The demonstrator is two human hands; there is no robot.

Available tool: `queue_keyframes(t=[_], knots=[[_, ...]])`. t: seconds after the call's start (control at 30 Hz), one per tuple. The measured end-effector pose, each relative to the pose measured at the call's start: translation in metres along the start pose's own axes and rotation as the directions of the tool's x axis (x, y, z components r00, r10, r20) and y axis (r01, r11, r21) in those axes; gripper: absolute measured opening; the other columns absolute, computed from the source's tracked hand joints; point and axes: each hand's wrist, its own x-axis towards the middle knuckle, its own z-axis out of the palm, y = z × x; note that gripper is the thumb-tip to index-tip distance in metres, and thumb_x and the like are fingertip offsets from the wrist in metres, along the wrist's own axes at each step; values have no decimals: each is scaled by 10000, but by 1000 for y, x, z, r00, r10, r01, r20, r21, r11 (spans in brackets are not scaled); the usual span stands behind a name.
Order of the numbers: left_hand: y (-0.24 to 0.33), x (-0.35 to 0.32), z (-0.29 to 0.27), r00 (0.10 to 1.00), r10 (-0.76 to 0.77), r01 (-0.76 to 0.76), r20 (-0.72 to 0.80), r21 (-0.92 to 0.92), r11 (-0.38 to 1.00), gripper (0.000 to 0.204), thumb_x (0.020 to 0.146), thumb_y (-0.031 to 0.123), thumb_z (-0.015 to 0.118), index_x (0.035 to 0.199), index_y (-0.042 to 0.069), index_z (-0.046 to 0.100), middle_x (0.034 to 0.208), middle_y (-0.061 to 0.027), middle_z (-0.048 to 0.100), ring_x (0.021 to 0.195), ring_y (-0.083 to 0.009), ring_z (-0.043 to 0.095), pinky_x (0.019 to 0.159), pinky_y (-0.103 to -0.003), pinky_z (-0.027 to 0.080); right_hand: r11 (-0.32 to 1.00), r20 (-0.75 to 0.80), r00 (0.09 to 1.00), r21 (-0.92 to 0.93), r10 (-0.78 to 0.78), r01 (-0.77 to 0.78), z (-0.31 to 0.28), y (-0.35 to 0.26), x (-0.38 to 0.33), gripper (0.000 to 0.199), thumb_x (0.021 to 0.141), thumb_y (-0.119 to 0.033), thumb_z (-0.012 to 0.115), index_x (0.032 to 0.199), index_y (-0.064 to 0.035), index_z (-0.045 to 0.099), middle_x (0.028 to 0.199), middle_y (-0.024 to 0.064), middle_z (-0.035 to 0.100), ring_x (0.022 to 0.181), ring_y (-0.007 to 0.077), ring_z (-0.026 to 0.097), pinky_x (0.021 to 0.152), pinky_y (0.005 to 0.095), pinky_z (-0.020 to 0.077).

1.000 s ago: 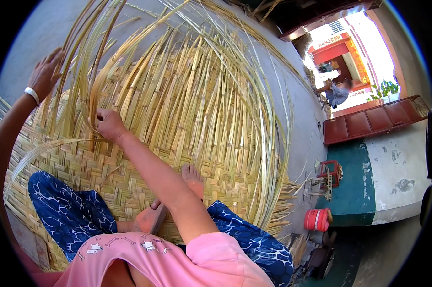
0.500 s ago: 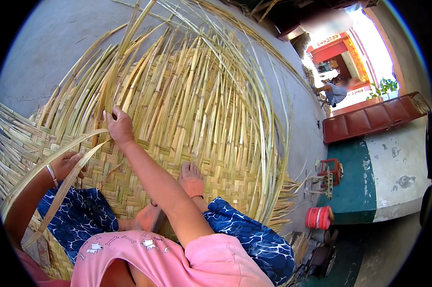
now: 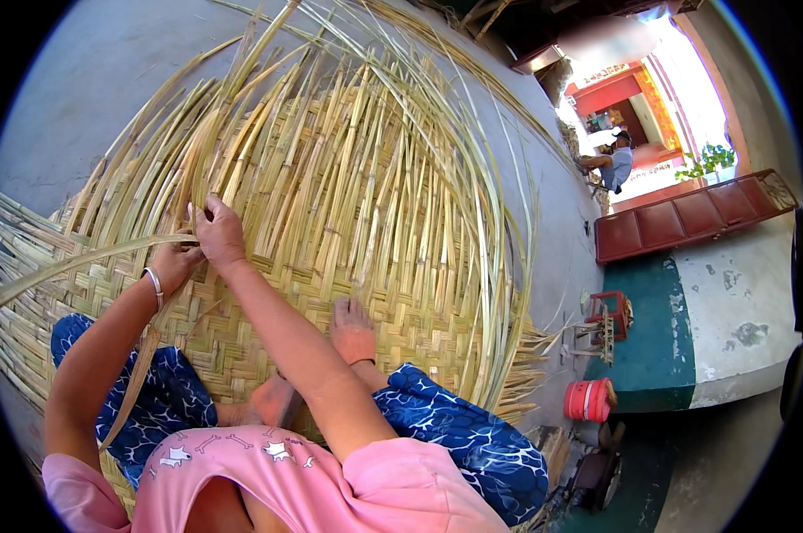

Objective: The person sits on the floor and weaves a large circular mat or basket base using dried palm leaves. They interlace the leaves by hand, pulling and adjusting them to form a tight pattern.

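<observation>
A woven mat of flat, split reed strips (image 3: pixel 228 346) lies under me, with long loose strips (image 3: pixel 344 204) fanning away from its weave. My right hand (image 3: pixel 219 235) is closed at the left part of the weaving line, fingers pinching the strips there. Right beside it, almost touching, my left hand (image 3: pixel 178 264) is closed on a reed strip; its fingertips are partly hidden. One pale flat strip (image 3: pixel 82 262) runs from between the hands out to the left. Another strip (image 3: pixel 139 373) hangs down past my left forearm toward my knee.
My bare feet (image 3: pixel 353 333) rest on the mat. Long strips (image 3: pixel 486 222) curve along its right side. On the right are a red stool (image 3: pixel 608 315), a red round container (image 3: pixel 588 400) and a brown panelled bench (image 3: pixel 686 222). A seated person (image 3: pixel 616 164) is near the bright doorway.
My left hand has moved up and right to meet the right hand at the weave. The hanging strip now falls lower along my forearm. The right hand stays nearly in place.
</observation>
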Motion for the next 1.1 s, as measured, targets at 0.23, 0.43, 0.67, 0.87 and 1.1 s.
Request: queue_keyframes(t=[0.23,0.43,0.67,0.87,1.1], knots=[[4,-2,15,978,72,38,-194,509,860,233,771,133,669,931,-35,646,851,-160,679,758,-230,647,685,-337,484,996,16,1000,-84,-18,19,2,-6,-1,232,823,-227,623,807,-5,559,680,185,565,620,338,551,590,385,449],[20,-6,22,949,39,140,-313,528,838,292,746,200,681,910,-39,643,831,-233,649,754,-331,645,665,-385,487,994,63,998,-109,11,-4,6,-9,8,261,820,-274,608,818,-18,561,725,214,587,693,392,570,608,428,453],[45,-14,39,914,184,130,-362,690,712,304,794,258,608,928,-13,585,804,-225,638,738,-387,607,670,-435,475,998,-1,1000,-54,23,-23,8,22,28,218,802,-206,618,802,11,594,701,163,611,614,262,575,607,354,462],[35,-10,32,911,161,137,-379,646,751,292,803,259,582,961,14,604,818,-223,638,763,-378,613,686,-436,477,995,43,997,72,71,-74,6,27,28,249,816,-222,629,755,13,579,653,84,600,582,143,527,569,323,444],[40,-14,33,919,159,143,-360,682,717,263,784,256,600,929,36,605,828,-209,643,781,-377,614,689,-439,480,998,-21,999,60,30,-29,-3,8,9,280,824,-250,601,759,8,513,676,213,557,627,379,540,583,418,435]])
